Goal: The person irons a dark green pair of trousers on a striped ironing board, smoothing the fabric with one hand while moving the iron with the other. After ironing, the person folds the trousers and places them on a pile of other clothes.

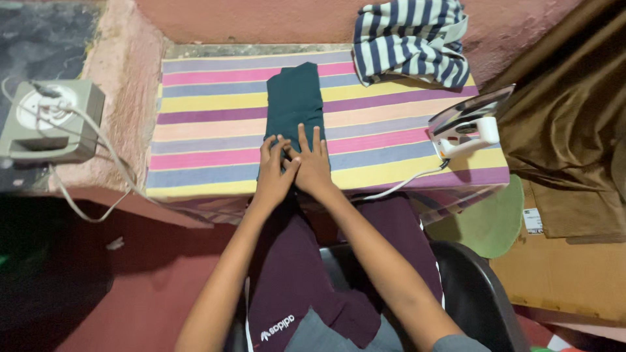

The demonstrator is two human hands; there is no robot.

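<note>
Where the striped cloth [215, 124] is spread flat in soft bands of pink, yellow and purple, a dark green garment [293, 101] is laid on its middle, folded into a long smooth strip. A blue and white striped shirt [411, 39] is bunched at the cloth's far right corner. A white iron [466, 124] is stood at its right edge. The left hand [274, 173] and right hand [313, 163] are pressed flat on the garment's near end, fingers spread, nothing pinched.
</note>
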